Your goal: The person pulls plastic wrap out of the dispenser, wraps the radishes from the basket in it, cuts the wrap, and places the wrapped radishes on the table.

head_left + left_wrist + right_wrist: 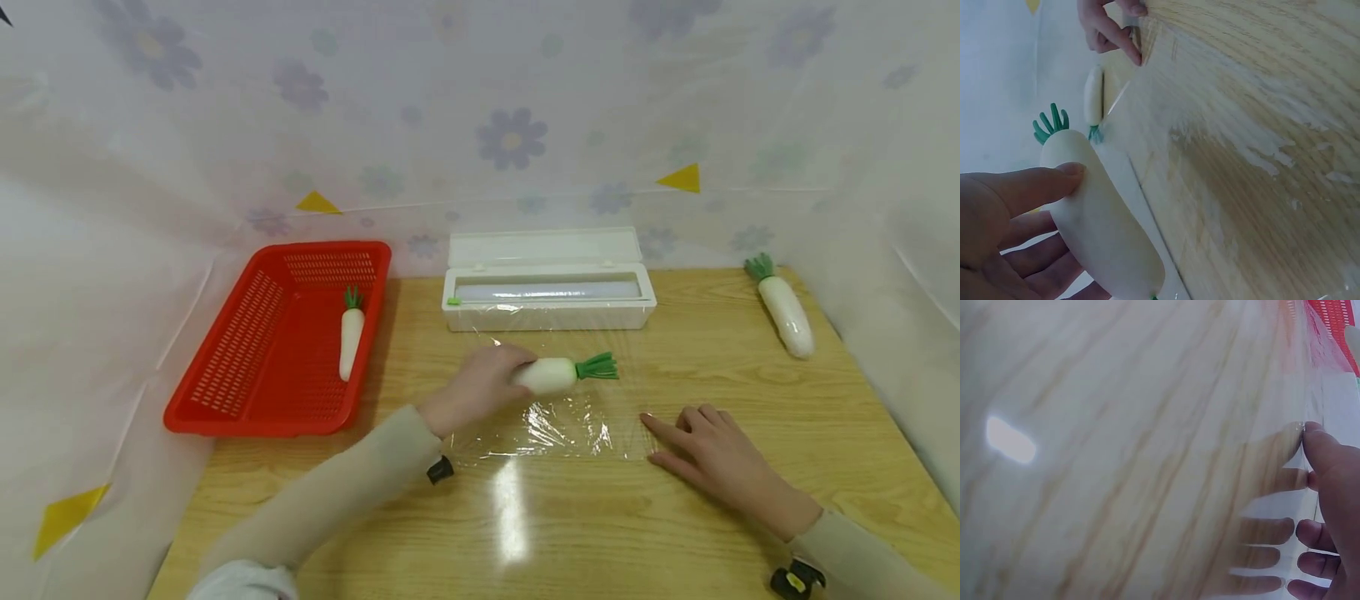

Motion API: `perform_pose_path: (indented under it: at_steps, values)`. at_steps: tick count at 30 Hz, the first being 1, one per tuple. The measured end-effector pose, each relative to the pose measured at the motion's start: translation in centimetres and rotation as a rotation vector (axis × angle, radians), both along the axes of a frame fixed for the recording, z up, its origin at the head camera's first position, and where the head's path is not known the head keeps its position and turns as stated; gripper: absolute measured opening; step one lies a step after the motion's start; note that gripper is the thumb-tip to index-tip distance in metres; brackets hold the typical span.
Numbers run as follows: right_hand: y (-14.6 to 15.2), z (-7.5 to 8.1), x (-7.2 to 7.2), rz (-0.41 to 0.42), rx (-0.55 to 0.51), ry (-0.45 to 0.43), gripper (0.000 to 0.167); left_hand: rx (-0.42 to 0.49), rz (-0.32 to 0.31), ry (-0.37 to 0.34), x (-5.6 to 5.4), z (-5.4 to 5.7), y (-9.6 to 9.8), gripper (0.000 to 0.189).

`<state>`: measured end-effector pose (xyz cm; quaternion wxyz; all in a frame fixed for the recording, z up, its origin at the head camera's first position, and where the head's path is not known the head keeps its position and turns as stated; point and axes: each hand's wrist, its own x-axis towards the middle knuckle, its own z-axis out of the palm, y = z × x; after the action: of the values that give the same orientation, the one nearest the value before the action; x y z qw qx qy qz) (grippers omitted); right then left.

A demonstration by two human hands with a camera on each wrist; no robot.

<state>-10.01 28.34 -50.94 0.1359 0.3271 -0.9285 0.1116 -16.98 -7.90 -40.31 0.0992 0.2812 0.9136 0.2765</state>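
Observation:
A white radish [551, 377] with green leaf stubs lies sideways in my left hand [480, 383]. In the left wrist view my thumb presses its upper side while the fingers curl underneath the radish [1107, 219]. Below it a clear sheet of cling film [547, 427] spreads over the table, running back to the white film dispenser [551, 317]. My right hand [720, 458] rests at the film's near right corner, thumb and index finger apart. Seen from the right wrist, the fingertips of that hand [1335, 494] touch down on the tabletop.
A red plastic basket [258, 427] stands at the left with a smaller white radish [350, 342] inside. Another radish [787, 317], glossy on its surface, lies at the back right of the wooden table [600, 533]. The dispenser's lid [543, 247] is raised against the flowered curtain [420, 100].

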Motion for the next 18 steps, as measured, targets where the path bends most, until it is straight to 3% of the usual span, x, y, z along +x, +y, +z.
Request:
perform_pose_path:
  at_steps: [7, 13, 18]
  values:
    - [0.2, -0.1, 0.1, 0.004, -0.013, 0.005, 0.052, -0.085, -0.059, -0.010, 0.2, -1.9, 2.2, 0.046]
    - [0.2, -0.1, 0.1, 0.007, -0.020, -0.002, 0.053, -0.126, -0.087, 0.021, 0.1, -2.8, 3.4, 0.047]
    - [0.1, -0.1, 0.0, 0.013, -0.029, 0.004, 0.051, -0.134, -0.084, 0.005, -0.1, -3.2, 3.5, 0.045]
